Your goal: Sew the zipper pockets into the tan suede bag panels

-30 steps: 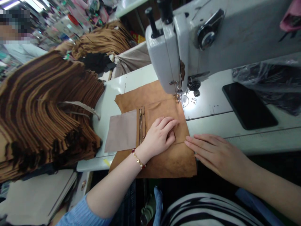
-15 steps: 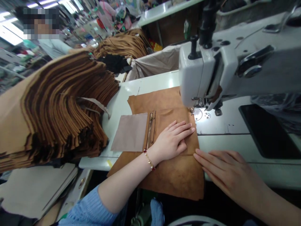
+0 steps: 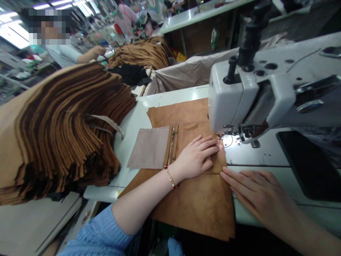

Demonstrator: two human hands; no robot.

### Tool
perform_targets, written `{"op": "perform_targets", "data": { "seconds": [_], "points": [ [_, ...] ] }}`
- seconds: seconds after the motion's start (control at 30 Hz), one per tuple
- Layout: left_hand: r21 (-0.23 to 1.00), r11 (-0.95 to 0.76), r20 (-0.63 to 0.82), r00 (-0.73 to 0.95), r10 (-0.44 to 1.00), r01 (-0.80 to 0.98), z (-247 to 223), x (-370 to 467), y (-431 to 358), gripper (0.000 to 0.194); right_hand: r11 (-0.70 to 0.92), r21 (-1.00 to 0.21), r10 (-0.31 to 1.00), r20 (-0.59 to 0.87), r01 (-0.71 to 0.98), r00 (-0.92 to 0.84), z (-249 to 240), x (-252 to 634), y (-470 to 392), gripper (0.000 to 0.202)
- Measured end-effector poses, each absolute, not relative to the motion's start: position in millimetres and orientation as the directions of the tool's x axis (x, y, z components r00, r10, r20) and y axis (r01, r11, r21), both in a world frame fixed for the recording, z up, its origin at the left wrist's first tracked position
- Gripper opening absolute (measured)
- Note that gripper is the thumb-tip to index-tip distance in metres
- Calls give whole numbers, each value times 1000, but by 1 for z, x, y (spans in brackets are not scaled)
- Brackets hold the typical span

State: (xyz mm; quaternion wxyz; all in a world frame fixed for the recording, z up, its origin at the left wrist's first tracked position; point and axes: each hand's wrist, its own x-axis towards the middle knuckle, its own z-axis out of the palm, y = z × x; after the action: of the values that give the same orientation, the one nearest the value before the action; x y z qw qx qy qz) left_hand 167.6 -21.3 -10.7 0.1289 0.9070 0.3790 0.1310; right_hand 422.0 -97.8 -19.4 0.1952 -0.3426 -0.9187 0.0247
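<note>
A brown leather panel (image 3: 191, 209) lies on the sewing machine table, its right edge at the machine's needle area. My left hand (image 3: 198, 156) rests flat on the panel, fingers stretched toward the presser foot. My right hand (image 3: 255, 192) touches the panel's right edge with its fingertips; the fingers are extended and lie close together. Left of my left hand is a zipper (image 3: 172, 145) set in the panel, with a grey lining piece (image 3: 149, 147) beside it. The sewing machine (image 3: 239, 96) stands over the panel's upper right edge.
A tall folded stack of brown panels (image 3: 61, 124) stands at the left. A black phone (image 3: 309, 163) lies on the table at the right. Grey sheets (image 3: 39, 220) are at lower left. Behind, another person (image 3: 61, 53) reaches toward a second brown pile (image 3: 141, 53).
The view has shifted, so the machine appears lower and further right. Both hands keep nearly the same place on the panel. The person behind has an arm raised slightly more.
</note>
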Motion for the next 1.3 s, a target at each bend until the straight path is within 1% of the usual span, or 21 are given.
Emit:
{"op": "perform_targets", "data": {
  "seconds": [0.1, 0.23, 0.4, 0.5, 0.6, 0.7, 0.8, 0.9, 1.0, 1.3],
  "points": [
    [322, -701, 146, 698, 701, 637, -10, 166, -11, 47, 759, -191, 644, 361, 623, -674, -19, 420, -89, 40],
    [306, -731, 159, 724, 671, 610, -10, 163, 1, 43, 762, -161, 636, 363, 627, -681, -17, 419, -79, 41],
    [278, -771, 181, 757, 628, 573, -13, 159, 17, 39, 729, -219, 680, 342, 649, -648, -20, 416, -67, 38],
    [268, -777, 169, 766, 620, 570, -13, 158, 20, 37, 726, -222, 683, 342, 651, -646, -23, 416, -60, 36],
    [298, -765, 164, 759, 630, 571, -9, 157, 13, 38, 734, -186, 673, 330, 653, -662, -23, 416, -58, 38],
    [375, -740, 166, 745, 646, 558, -4, 154, -6, 36, 730, -147, 675, 313, 668, -668, -19, 415, -65, 40],
    [424, -739, 149, 764, 628, 524, -3, 148, -22, 39, 737, -147, 669, 302, 660, -679, -15, 413, -81, 40],
    [414, -750, 121, 785, 607, 516, -6, 143, -29, 47, 731, -176, 677, 308, 660, -668, -16, 412, -95, 40],
    [405, -747, 101, 786, 609, 527, -8, 143, -28, 50, 713, -189, 695, 316, 675, -646, -20, 413, -99, 41],
    [398, -740, 113, 772, 626, 542, -9, 146, -13, 50, 742, -138, 661, 315, 656, -681, -20, 416, -76, 38]
  ]
}}
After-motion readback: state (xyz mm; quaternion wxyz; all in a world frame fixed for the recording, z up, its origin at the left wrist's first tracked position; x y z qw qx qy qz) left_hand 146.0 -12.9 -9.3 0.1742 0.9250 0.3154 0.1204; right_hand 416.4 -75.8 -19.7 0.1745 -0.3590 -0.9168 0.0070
